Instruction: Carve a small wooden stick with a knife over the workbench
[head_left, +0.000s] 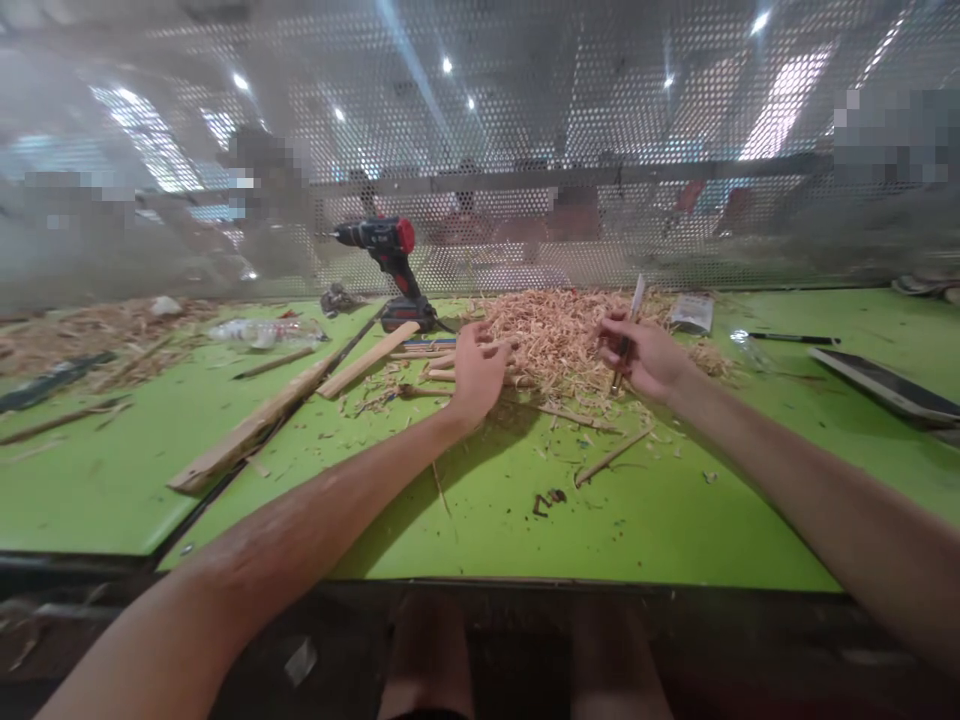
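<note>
On the green table [660, 520], my left hand [480, 370] rests over several thin wooden sticks [442, 375], fingers apart, at the left edge of a heap of wood shavings [551, 335]. Whether its fingers touch a stick is hard to tell. My right hand [637, 350] is closed around a slim knife [638, 297] at the heap's right side, its pale blade pointing up. A thin stick [613, 458] lies on the table below the right hand, with small dark scraps [550, 501] nearer the front edge.
A cordless drill [394, 270] stands behind the left hand, near a flat wooden strip [371, 360] and a long board [247, 430]. At right are a packet [691, 313], a black pen [795, 339] and a phone [889, 385]. A perforated screen [510, 180] stands behind.
</note>
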